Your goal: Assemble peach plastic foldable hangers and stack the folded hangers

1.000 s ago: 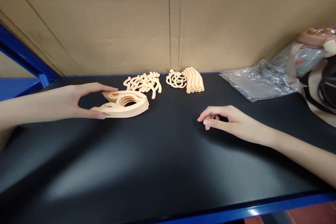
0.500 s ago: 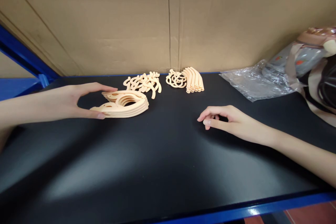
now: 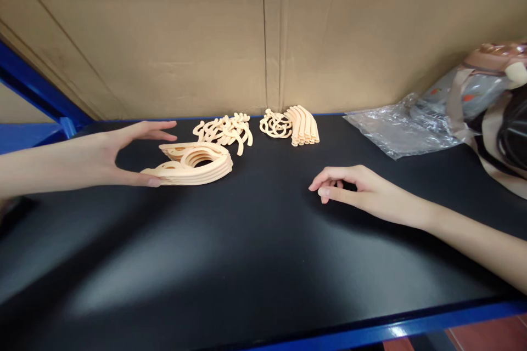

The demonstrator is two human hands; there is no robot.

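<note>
A stack of cream-coloured curved pieces (image 3: 206, 170) with round openings lies on the black table (image 3: 247, 263), left of centre. My left hand (image 3: 119, 156) is spread at the stack's left end, its thumb by the near edge and its fingers raised clear of the far side. Right of centre, my right hand (image 3: 362, 192) rests above the table with loosely curled fingers and a gap between thumb and fingers; it holds nothing. Behind lie a loose heap of small curved pieces (image 3: 224, 130), a cluster of thin curved ones (image 3: 275, 124) and a row of longer bent ones (image 3: 303, 126).
A clear plastic bag (image 3: 399, 126) lies at the back right, beside a strapped transparent bottle (image 3: 473, 88) and a dark object. Cardboard (image 3: 164, 38) stands along the back. A blue metal post (image 3: 37, 88) slants at the left.
The fingers of my left hand have lifted off the stack and opened wider, and the hand has drawn slightly left. My right hand looks unchanged.
</note>
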